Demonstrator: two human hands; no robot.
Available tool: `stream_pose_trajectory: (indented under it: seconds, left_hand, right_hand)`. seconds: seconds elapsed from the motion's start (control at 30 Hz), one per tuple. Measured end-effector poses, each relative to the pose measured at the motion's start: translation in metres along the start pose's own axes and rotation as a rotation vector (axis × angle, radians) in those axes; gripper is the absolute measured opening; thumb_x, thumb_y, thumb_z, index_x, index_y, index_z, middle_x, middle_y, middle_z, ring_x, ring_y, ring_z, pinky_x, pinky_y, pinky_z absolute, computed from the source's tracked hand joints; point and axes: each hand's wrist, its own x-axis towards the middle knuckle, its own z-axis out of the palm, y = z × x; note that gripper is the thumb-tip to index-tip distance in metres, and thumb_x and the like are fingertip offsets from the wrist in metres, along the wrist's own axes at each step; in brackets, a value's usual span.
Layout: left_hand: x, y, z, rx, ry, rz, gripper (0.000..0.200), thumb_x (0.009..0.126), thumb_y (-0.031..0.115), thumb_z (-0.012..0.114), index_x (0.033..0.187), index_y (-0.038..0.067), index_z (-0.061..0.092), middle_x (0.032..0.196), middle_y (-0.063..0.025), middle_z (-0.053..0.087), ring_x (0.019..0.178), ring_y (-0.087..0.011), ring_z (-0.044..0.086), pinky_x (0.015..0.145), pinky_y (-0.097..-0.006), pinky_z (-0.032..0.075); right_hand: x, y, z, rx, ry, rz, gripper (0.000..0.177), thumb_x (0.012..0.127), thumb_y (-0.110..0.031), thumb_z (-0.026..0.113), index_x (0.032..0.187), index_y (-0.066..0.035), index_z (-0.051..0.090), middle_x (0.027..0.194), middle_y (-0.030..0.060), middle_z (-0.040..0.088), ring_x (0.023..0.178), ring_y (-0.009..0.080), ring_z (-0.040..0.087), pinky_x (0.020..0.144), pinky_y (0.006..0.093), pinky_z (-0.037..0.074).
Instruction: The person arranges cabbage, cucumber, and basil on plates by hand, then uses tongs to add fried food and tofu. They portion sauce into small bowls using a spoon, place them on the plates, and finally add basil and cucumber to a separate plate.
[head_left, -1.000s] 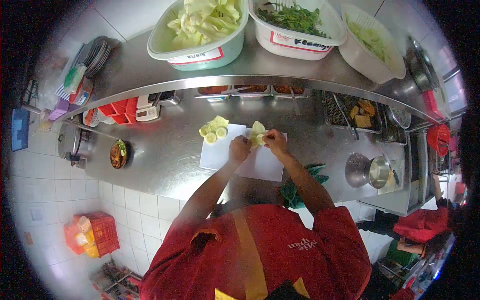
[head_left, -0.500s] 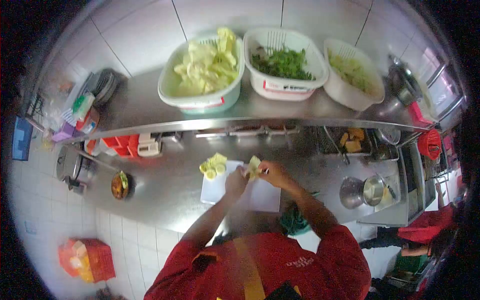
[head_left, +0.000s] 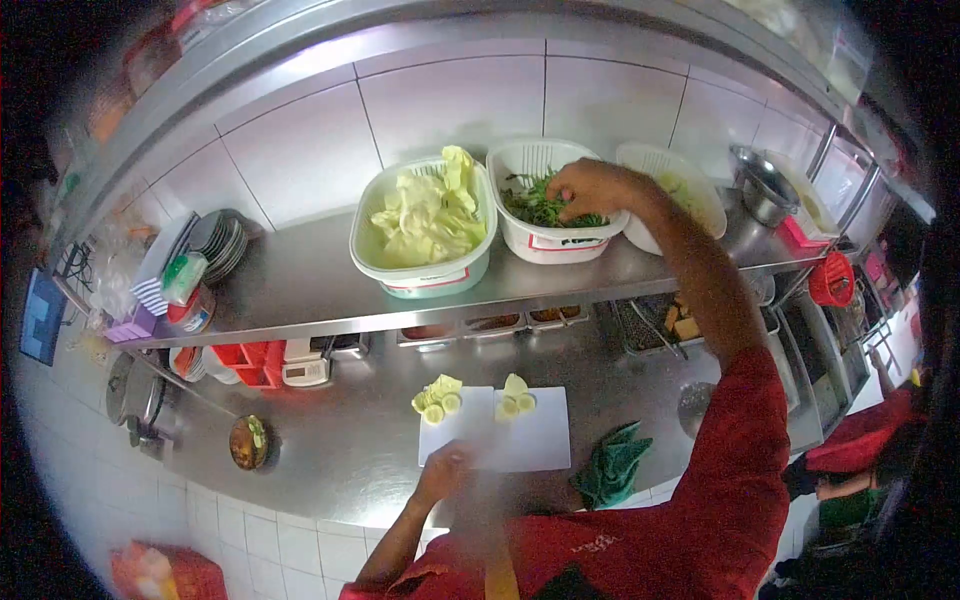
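Note:
My right hand (head_left: 588,190) reaches into the middle white basket (head_left: 562,243) on the shelf, its fingers bent down on the green herbs (head_left: 530,203); what they pinch is too small to tell. My left hand (head_left: 446,472) rests by the lower left edge of the white sheets (head_left: 530,455), its fingers blurred. On the left sheet lie pale lettuce and round slices (head_left: 441,398). A similar small pile (head_left: 515,400) lies on the right sheet. Left of the herbs stands a basket of pale lettuce leaves (head_left: 425,215).
A third basket (head_left: 700,205) and metal bowls (head_left: 768,190) stand on the shelf at right. Below are sauce trays (head_left: 493,323), a scale (head_left: 306,371), a green cloth (head_left: 612,465) and a filled bun (head_left: 248,442). A co-worker in red (head_left: 860,435) is at far right.
My right hand has gone from the sheets up into the herb basket. My left hand has moved down to the lower left. The right pile now lies on the sheet. The view has tilted up.

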Motion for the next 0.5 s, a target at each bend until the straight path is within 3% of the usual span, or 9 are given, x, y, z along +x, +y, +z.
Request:
stream_pose_trajectory:
  seconds: [0.07,0.17,0.3,0.37,0.4,0.47,0.5]
  left_hand:
    - [-0.016,-0.016,-0.006,-0.336,-0.002,-0.151,0.026,0.088,0.024,0.057,0.106,0.005,0.058,0.096,-0.0076,0.064,0.083,-0.0178,0.062,0.073,-0.0314,0.050]
    - [-0.029,-0.023,-0.016,-0.309,0.014,-0.193,0.023,0.089,0.020,0.056,0.105,0.003,0.058,0.090,-0.0054,0.063,0.077,-0.0141,0.060,0.070,-0.0294,0.049]
    - [-0.041,-0.033,-0.018,-0.294,0.047,-0.208,0.021,0.089,0.017,0.057,0.103,0.001,0.058,0.085,-0.0061,0.064,0.074,-0.0138,0.061,0.067,-0.0281,0.050]
    - [-0.043,-0.019,-0.019,-0.434,0.105,-0.236,0.021,0.088,0.015,0.057,0.103,0.001,0.058,0.084,-0.0076,0.064,0.072,-0.0136,0.061,0.066,-0.0261,0.050]
    - [-0.043,-0.015,-0.021,-0.437,0.105,-0.234,0.021,0.088,0.015,0.057,0.103,0.001,0.058,0.084,-0.0076,0.064,0.072,-0.0136,0.061,0.066,-0.0261,0.050]
    - [-0.043,-0.009,-0.024,-0.443,0.119,-0.236,0.022,0.089,0.017,0.058,0.103,0.001,0.058,0.083,-0.0075,0.063,0.072,-0.0131,0.060,0.065,-0.0257,0.050]
    - [-0.042,-0.009,-0.024,-0.443,0.118,-0.236,0.022,0.089,0.017,0.058,0.103,0.001,0.058,0.083,-0.0075,0.063,0.072,-0.0131,0.060,0.065,-0.0257,0.050]
  right_hand:
    - [0.008,-0.009,0.006,-0.029,-0.073,0.049,0.035,0.074,-0.019,0.070,0.106,-0.007,0.063,0.089,0.0137,0.065,0.084,0.0263,0.062,0.075,0.0372,0.050]
    - [0.024,0.004,0.025,-0.180,-0.099,-0.075,0.032,0.070,-0.014,0.070,0.101,-0.011,0.065,0.084,0.0121,0.065,0.076,0.0263,0.063,0.067,0.0384,0.050]
    - [0.025,0.013,0.015,-0.200,-0.229,-0.035,0.027,0.072,-0.016,0.069,0.098,-0.008,0.064,0.079,0.0103,0.065,0.070,0.0216,0.063,0.063,0.0353,0.050]
    - [0.014,0.022,-0.003,0.116,0.092,-0.081,0.021,0.078,-0.018,0.066,0.093,-0.004,0.063,0.074,0.0066,0.063,0.064,0.0155,0.060,0.060,0.0313,0.049]
    - [0.011,0.028,-0.011,0.113,0.091,-0.081,0.021,0.078,-0.018,0.066,0.093,-0.004,0.063,0.074,0.0066,0.063,0.064,0.0155,0.060,0.060,0.0313,0.049]
    - [0.007,0.037,-0.024,0.531,0.120,0.063,0.022,0.085,-0.024,0.062,0.090,-0.002,0.061,0.073,0.0031,0.060,0.066,0.0114,0.057,0.059,0.0284,0.048]
    - [0.003,0.037,-0.028,0.530,0.120,0.064,0.022,0.085,-0.024,0.062,0.090,-0.002,0.061,0.073,0.0031,0.060,0.066,0.0114,0.057,0.059,0.0284,0.048]
